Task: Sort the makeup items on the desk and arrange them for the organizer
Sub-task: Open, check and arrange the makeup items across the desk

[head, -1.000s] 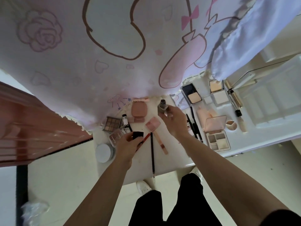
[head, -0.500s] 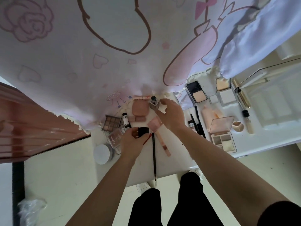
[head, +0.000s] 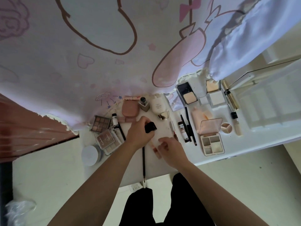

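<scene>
Two hands work just below the pink compact (head: 130, 110): the left hand (head: 138, 134) grips a small black case (head: 150, 127) in its fingers; the right hand (head: 172, 148) covers a slim pink tube (head: 154, 146), its grip unclear. A careless sweep could knock the overhanging brush (head: 143, 162) off the table (head: 156, 168).

A home bedroom dressing corner: a soft cartoon-printed fabric (head: 97, 62) with bows and hearts hangs behind a small white surface (head: 156, 168) strewn with eyeshadow palettes (head: 211, 144) and powder compacts (head: 187, 96), beside a clear organizer (head: 273, 108), reddish wooden furniture (head: 32, 128) and a pale floor (head: 48, 176)
</scene>
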`<state>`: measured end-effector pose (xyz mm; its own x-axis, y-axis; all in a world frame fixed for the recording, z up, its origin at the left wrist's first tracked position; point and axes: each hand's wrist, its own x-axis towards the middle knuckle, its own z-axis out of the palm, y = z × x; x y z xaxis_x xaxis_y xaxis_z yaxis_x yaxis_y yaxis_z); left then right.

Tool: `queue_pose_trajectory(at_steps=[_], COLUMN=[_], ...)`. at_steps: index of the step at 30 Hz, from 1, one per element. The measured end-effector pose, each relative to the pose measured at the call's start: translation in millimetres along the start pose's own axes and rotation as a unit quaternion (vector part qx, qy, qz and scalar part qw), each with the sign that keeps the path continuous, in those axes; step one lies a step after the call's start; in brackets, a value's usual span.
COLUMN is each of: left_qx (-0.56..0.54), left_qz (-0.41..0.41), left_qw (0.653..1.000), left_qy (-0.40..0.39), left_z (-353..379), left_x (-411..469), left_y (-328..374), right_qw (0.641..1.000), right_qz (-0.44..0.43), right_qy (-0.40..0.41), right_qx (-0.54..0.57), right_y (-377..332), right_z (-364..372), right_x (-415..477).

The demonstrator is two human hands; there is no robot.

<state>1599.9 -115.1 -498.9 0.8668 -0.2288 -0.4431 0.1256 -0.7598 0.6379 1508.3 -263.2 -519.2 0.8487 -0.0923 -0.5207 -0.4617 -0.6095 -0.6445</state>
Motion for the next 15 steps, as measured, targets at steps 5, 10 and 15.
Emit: queue_pose_trajectory(at_steps=[5, 10, 15], left_qx=[-0.009, 0.113, 0.115], left_qz=[0.011, 0.006, 0.017], left_qw=[1.0, 0.986, 0.989], left_qy=[0.017, 0.125, 0.089], left_z=[0, -5, 4], left_x=[-5, 16, 26], left_y=[-4, -2, -1], right_qw=[0.999, 0.999, 0.999], right_qz=[0.008, 0.008, -0.001], right_qy=[0.021, 0.028, 0.033], right_qx=[0.022, 0.018, 0.014], right_y=[3, 5, 6], right_z=[5, 7, 11], right_x=[0, 0, 0])
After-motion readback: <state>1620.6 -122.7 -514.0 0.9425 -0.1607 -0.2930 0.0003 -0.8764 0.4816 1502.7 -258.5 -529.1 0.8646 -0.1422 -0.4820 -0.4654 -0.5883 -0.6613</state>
